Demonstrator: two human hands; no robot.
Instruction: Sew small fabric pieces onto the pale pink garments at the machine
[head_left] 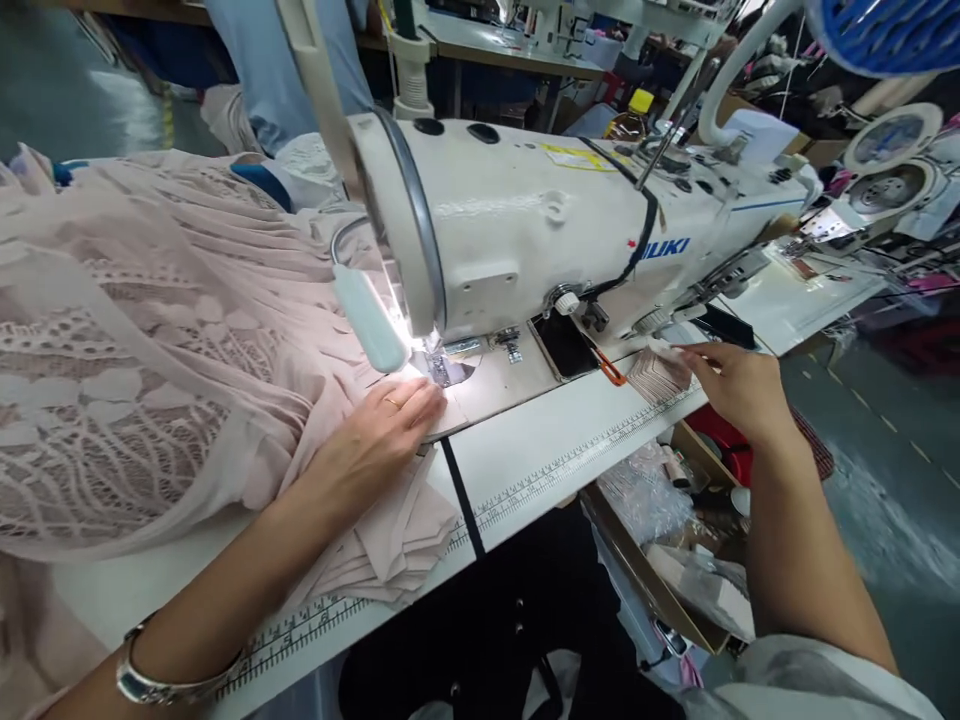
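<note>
Pale right sleeve (817, 680) foremost, left hand (391, 422) pressed flat on pink fabric (454, 408) by the lamplit end of the sewing machine (510, 220), right hand (739, 385) pinching stacked pink pieces (660, 376) on the white table (525, 450).

A gold-coloured ring (391, 402) is worn on the left hand (391, 425); a silver-coloured bracelet (137, 683), a pale grey sleeve (814, 678) and a black garment (555, 590) are also worn.
</note>
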